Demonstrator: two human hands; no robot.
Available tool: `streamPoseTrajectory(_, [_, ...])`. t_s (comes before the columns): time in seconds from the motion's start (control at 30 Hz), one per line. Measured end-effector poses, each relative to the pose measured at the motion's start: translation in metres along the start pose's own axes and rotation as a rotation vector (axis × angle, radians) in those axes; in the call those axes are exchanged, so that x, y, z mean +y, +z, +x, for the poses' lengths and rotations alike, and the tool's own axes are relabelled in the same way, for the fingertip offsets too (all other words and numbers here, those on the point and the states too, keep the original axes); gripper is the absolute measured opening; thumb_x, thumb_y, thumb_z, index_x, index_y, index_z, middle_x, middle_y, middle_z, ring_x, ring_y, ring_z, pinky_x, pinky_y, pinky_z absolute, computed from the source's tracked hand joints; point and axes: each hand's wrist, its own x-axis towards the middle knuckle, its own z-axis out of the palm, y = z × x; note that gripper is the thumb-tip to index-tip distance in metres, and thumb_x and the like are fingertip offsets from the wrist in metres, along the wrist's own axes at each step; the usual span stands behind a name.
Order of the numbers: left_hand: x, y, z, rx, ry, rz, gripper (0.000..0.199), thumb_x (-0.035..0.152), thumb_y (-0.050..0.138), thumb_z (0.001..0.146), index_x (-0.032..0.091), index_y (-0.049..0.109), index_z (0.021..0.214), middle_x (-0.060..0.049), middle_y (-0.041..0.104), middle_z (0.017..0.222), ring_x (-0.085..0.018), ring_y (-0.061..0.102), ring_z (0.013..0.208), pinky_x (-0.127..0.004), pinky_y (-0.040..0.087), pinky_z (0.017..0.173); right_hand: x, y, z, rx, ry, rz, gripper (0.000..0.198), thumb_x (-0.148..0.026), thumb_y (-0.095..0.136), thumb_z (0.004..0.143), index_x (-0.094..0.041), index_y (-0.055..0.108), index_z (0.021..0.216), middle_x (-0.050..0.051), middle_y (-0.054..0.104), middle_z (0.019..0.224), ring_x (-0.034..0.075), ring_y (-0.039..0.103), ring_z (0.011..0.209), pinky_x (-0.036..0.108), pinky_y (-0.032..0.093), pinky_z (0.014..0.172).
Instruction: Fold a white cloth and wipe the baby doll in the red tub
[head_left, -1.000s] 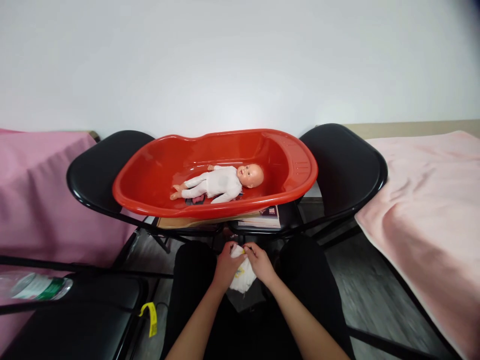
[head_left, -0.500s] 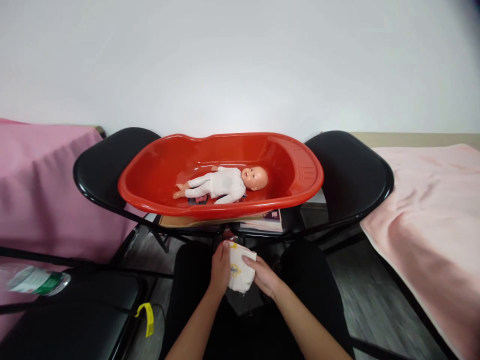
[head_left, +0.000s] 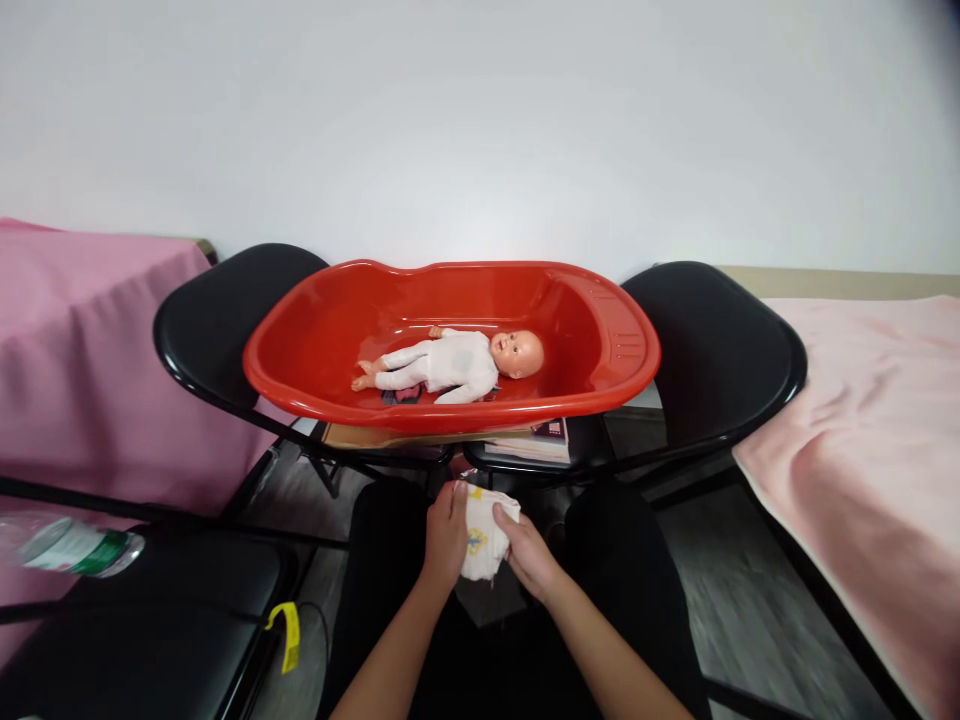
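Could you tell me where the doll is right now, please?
In the head view the doll lies on its back inside the red tub, head toward the right; the tub rests across two black chairs, beyond both hands.

Folded white diaper (head_left: 484,535), yellow print, in lap

Since a second ago we see our left hand (head_left: 445,533) shift from cupping the top of the white folded diaper (head_left: 484,535) to lying flat along its left side, fingers pointing up. Our right hand (head_left: 526,552) slides down from the top edge and now presses against the right side, thumb across the front. The diaper looks more bundled, its yellow print now facing us between both hands.
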Motion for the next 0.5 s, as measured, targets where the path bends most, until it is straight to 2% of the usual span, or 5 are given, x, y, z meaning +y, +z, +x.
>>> streamPoseTrajectory(0.17, [-0.005,0.003,0.005,-0.052,-0.079,-0.012,0.048,0.068,0.06,0.088,0.02,0.055,0.078,0.002,0.06,0.069,-0.015,0.055,0.064,-0.027,0.043,0.059,-0.007,-0.001,0.0,0.043,-0.034,0.061,0.069,-0.071,0.08,0.073,-0.015,0.075,0.113,0.015,0.079,0.107,0.034,0.073,0.107,0.046,0.056,0.097])
streamPoseTrajectory(0.27, [-0.005,0.004,0.004,-0.081,-0.061,0.068,0.046,0.064,0.057,0.089,0.021,0.052,0.076,0.002,0.058,0.067,-0.015,0.054,0.064,-0.028,0.041,0.059,-0.011,-0.002,0.002,0.078,-0.021,0.078,0.069,-0.076,0.073,0.076,-0.014,0.077,0.105,0.015,0.079,0.102,0.034,0.074,0.104,0.044,0.057,0.093])
streamPoseTrajectory(0.4, [-0.008,0.005,0.002,-0.088,-0.024,0.13,0.045,0.062,0.051,0.093,0.022,0.049,0.073,0.003,0.053,0.065,-0.015,0.051,0.063,-0.029,0.039,0.06,-0.011,-0.004,0.004,0.197,-0.046,0.066,0.056,-0.069,0.075,0.077,-0.016,0.076,0.093,0.013,0.08,0.093,0.033,0.075,0.096,0.041,0.058,0.083])
streamPoseTrajectory(0.5, [-0.012,0.006,0.002,-0.038,-0.018,0.125,0.047,0.064,0.046,0.095,0.022,0.05,0.074,0.002,0.055,0.066,-0.017,0.054,0.065,-0.03,0.04,0.062,-0.007,-0.001,0.004,0.216,-0.079,0.064,0.052,-0.065,0.077,0.078,-0.015,0.076,0.09,0.012,0.079,0.09,0.033,0.075,0.093,0.04,0.058,0.08])
